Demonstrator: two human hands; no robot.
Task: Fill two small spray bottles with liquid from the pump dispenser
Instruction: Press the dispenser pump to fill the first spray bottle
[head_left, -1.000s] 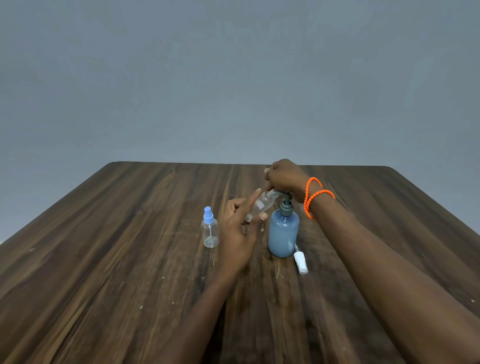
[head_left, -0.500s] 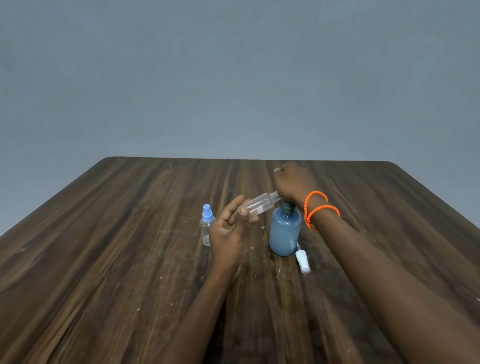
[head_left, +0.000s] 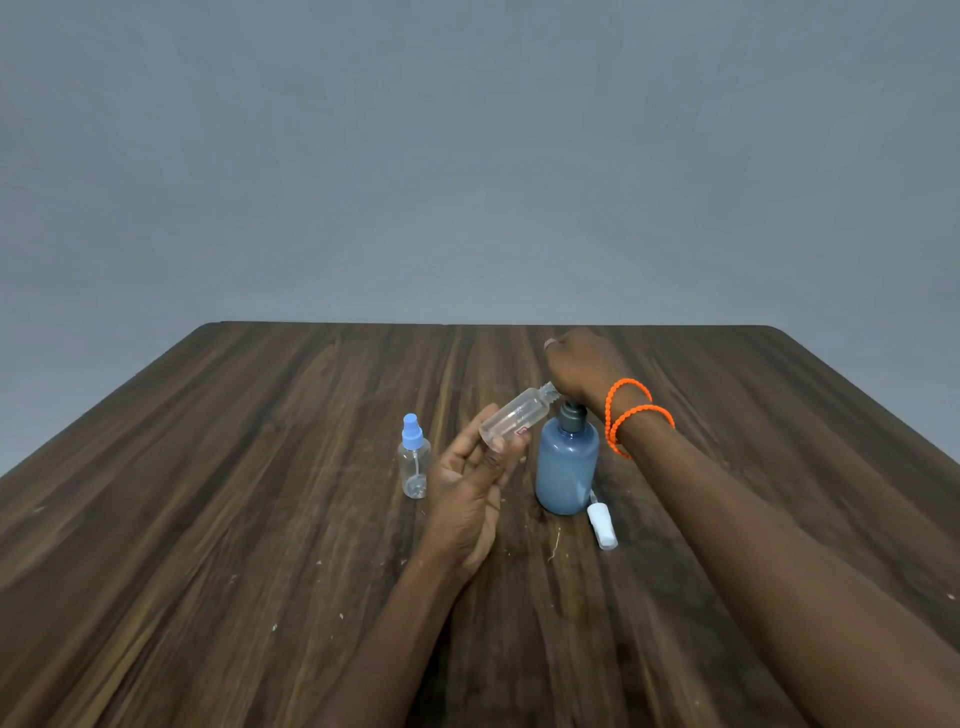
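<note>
Hands are working at frame centre on a table (head_left: 208, 519). Left hand (head_left: 470, 486) is pinching a clear bottle (head_left: 514, 418) by its base, long axis tilted, open neck pointing upper right under the spout. Right hand (head_left: 582, 366) is curled over the pump (head_left: 566, 462) head. Pressing slowly should avoid spills. Second bottle (head_left: 414, 462), capped, is standing left.

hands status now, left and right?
Left hand: holds tilted clear uncapped small plastic bottle.
Right hand: curled on blue pump dispenser head.
</note>
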